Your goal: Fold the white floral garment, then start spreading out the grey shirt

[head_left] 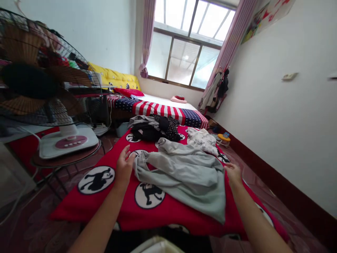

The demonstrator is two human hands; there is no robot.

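Pale bin point(158, 246) cut off; right hand point(233, 174) fingers behind grey garment point(184, 172)

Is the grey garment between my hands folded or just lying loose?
Loose, not folded: the grey garment lies crumpled and wrinkled on the red blanket.

Soft matt grey cloth garment point(184, 168), fleecy red printed blanket point(126, 207), wire metal fan guard point(44, 70), glossy white plastic base point(68, 140)
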